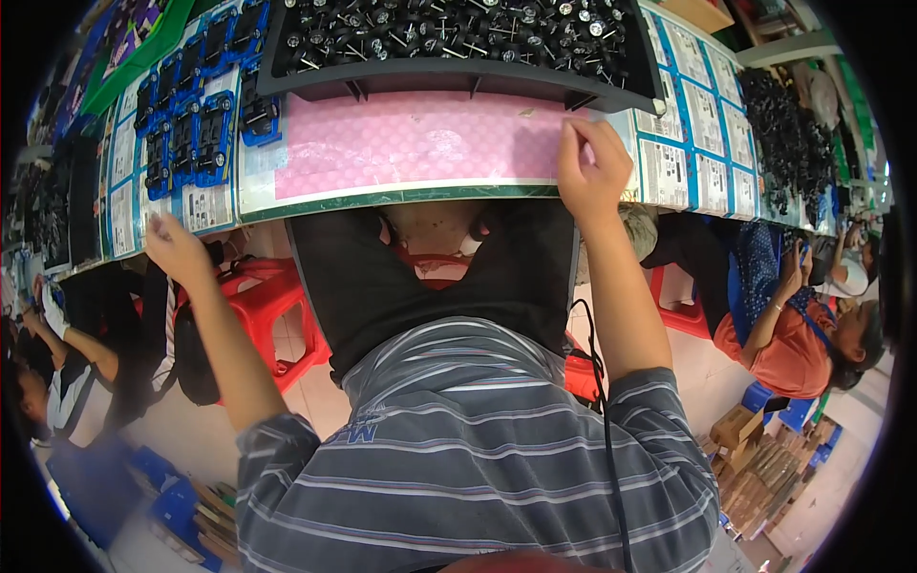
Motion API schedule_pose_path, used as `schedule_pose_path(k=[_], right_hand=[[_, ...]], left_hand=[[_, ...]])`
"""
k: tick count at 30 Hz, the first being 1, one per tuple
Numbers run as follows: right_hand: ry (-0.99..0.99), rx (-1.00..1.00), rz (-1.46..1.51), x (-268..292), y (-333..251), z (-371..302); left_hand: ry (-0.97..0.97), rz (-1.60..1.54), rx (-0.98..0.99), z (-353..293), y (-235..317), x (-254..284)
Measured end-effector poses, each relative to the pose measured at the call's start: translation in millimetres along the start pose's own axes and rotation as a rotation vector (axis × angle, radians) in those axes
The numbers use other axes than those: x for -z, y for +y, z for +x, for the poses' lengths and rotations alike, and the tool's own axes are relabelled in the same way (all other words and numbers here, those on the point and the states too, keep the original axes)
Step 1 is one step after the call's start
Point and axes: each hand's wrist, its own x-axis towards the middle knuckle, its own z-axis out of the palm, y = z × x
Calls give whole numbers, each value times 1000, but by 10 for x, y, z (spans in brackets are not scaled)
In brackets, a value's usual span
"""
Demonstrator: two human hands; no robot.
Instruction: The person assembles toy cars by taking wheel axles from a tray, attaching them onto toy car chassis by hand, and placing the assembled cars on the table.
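Note:
My right hand point(594, 172) is raised at the right end of a pink bubble-wrap sheet point(411, 143). Its fingers are curled closed; anything inside them is hidden. At the table's front edge on the left, my left hand point(180, 253) has its fingers drawn together, slightly blurred, and I cannot make out anything in them. Just beyond it lie several blue toy cars point(212, 134) in rows, black undersides and wheels facing up. Past the pink sheet stands a black tray point(458, 74) heaped with small black wheels on metal axles point(449, 33).
Boxes with blue edges point(693, 124) lie flat at the right, near a pile of black parts point(788, 138). A green crate point(134, 62) sits far left. Red stools point(267, 310) stand under the table. A person in an orange top point(793, 349) works at the right; another sits left.

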Motion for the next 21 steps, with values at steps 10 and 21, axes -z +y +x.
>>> schedule_pose_path(k=[10, 21], right_hand=[[-160, 26, -296, 263, 551, 1279], [-167, -18, -145, 324, 529, 1174]], left_hand=[[-864, -372, -387, -2002, 1211, 196], [-886, -246, -300, -1987, 1218, -43]])
